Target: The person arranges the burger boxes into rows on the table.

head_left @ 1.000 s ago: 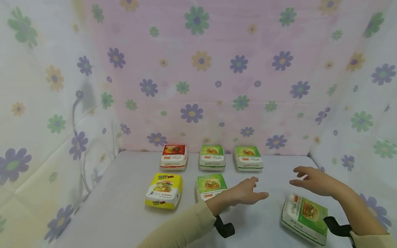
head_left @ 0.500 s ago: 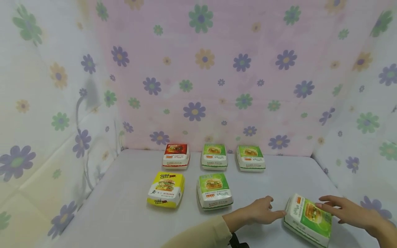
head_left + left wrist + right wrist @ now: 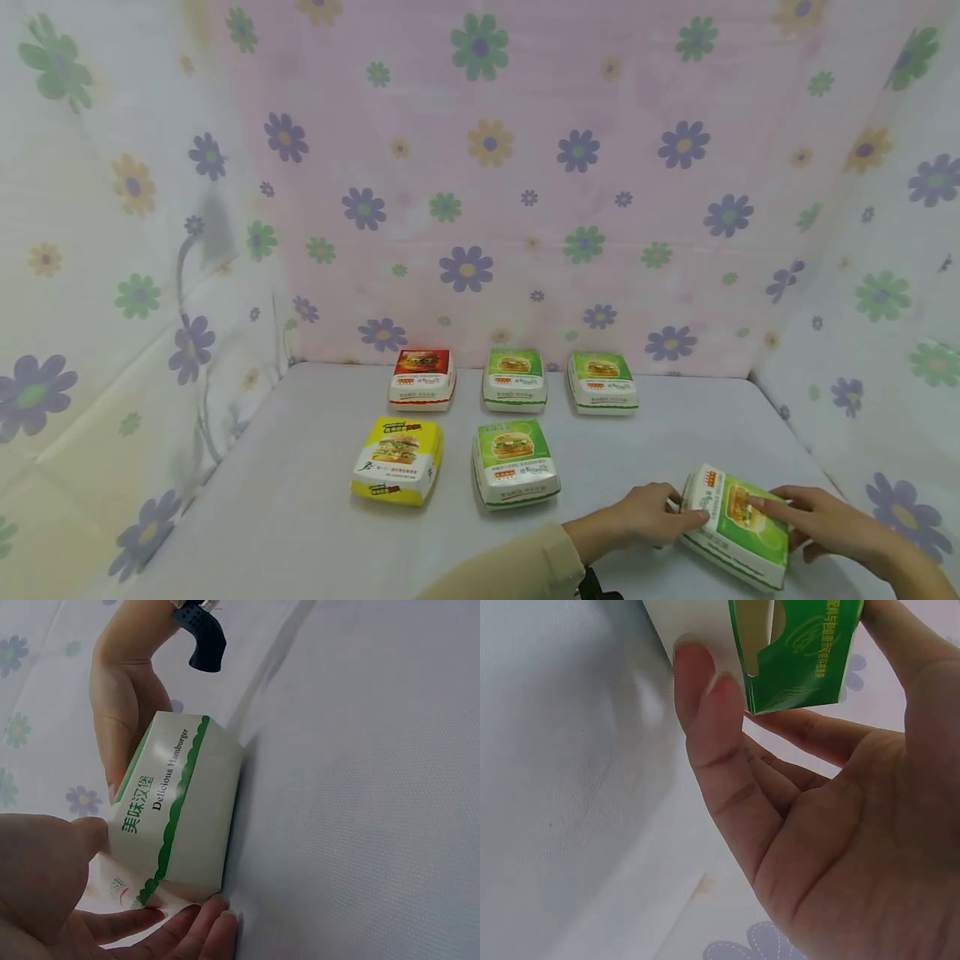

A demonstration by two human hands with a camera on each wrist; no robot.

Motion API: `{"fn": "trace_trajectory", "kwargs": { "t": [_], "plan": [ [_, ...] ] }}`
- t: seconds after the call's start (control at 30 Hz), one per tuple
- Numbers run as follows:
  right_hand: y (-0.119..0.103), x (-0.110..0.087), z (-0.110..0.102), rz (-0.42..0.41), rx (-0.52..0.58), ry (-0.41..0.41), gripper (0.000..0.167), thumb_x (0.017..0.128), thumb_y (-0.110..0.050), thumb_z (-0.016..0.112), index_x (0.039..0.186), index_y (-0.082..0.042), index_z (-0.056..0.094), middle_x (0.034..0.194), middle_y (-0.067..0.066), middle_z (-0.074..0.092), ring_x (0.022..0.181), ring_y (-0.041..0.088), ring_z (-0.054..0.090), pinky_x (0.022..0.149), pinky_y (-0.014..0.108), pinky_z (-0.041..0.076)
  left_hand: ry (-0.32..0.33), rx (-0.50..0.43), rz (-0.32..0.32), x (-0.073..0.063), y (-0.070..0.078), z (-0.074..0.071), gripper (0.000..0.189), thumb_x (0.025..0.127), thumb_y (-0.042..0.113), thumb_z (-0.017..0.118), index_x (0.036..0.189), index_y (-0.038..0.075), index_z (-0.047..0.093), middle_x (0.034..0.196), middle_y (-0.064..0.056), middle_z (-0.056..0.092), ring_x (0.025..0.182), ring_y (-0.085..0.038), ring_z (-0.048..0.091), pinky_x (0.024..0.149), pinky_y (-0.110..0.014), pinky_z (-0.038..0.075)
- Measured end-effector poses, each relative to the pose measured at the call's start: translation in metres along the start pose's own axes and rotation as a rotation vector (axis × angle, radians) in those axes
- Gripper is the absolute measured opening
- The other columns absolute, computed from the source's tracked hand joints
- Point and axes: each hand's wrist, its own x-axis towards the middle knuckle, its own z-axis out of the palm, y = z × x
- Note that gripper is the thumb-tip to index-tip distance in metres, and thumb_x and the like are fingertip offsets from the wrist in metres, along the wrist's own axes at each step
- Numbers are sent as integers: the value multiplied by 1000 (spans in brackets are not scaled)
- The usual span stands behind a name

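Observation:
A green-and-white hamburger box [image 3: 738, 540] lies turned at an angle at the front right of the table. My left hand [image 3: 648, 514] grips its left end, thumb on the lid edge and fingers low against the side [image 3: 180, 810]. On the opposite end, my right hand [image 3: 836, 525] holds the box with the thumb over the printed burger. From the right wrist view, those fingers [image 3: 724, 742] curl against the box's end, beside a green flap [image 3: 802, 682]. The table hides the underside.
A red box [image 3: 422, 379] and two green boxes [image 3: 514, 381] [image 3: 602, 383] form the back row. Before them stand a yellow box [image 3: 397, 462] and another green box [image 3: 516, 463]. Flowered cloth [image 3: 525, 167] encloses the white table [image 3: 300, 500] at the back and sides.
Both hands have come down to the front-right hamburger box from above and beside it, and now grip it from its two ends. The box itself has hardly moved.

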Motion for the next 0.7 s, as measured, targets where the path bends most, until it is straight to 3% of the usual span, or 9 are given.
{"fn": "trace_trajectory", "kwargs": {
  "t": [0.33, 0.7],
  "plan": [
    [0, 3, 3, 4, 1, -11, 73, 111, -43, 41, 131, 27, 44, 106, 5, 71, 96, 26, 70, 85, 47, 60, 14, 28, 8, 3, -2, 2, 43, 101, 43, 62, 123, 6, 68, 99, -5, 67, 85, -14, 61, 73, -32, 54],
    [0, 4, 3, -25, 39, -23, 70, 111, -41, 41, 129, 26, 48, 109, 7, 71, 98, 27, 71, 86, 45, 60, 28, 38, 10, -1, -1, 2, 39, 102, 41, 61, 120, 7, 68, 98, -4, 65, 85, -12, 59, 73, -31, 52]
  ]
}}
